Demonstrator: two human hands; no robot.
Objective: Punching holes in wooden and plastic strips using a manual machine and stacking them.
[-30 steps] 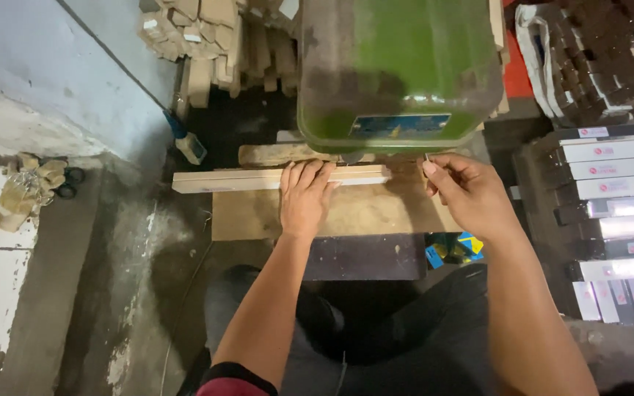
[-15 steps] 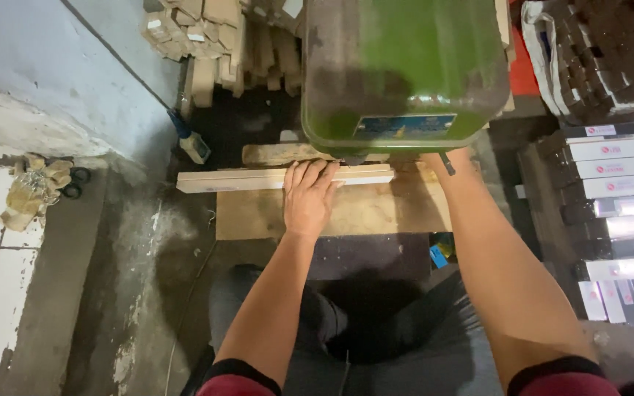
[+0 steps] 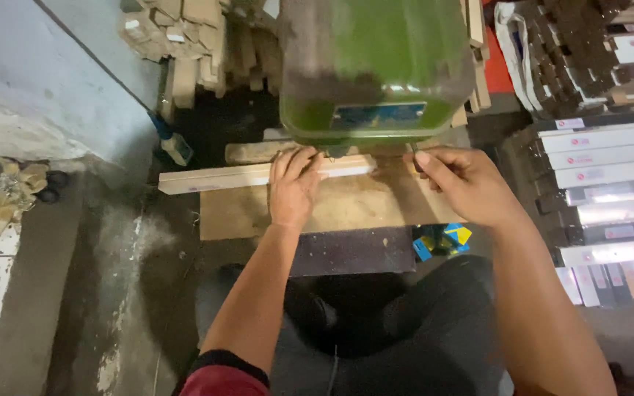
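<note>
Dark trousers point(image 3: 405, 330) fill the near part of the view, with the person's two arms reaching out over them. Just past the knees sits a dark slab point(image 3: 354, 253), and on top of it a flat brown board that works as the bench point(image 3: 361, 205).

On that bench lies a long pale wood strip point(image 3: 214, 178). It runs left to right and sticks out well past the left edge of the bench. The left hand point(image 3: 293, 187) lies flat on top of the strip with fingers spread, most likely to press it down so it does not slide. The strip's right end pokes out from under the fingers, right below the machine.

The right hand point(image 3: 460, 187) is off to the right, apart from the strip. Its fingers are pinched together near the machine's lower edge. They may hold something thin, but it is too small to tell what.

Behind both hands stands a big green machine point(image 3: 376, 66), dusty on its left side. Farther back is a pile of short wood blocks point(image 3: 185, 37). On the right are stacks of long flat boxes point(image 3: 603, 158). A small brush point(image 3: 170, 143) leans by the pale wall point(image 3: 38, 81) on the left.
</note>
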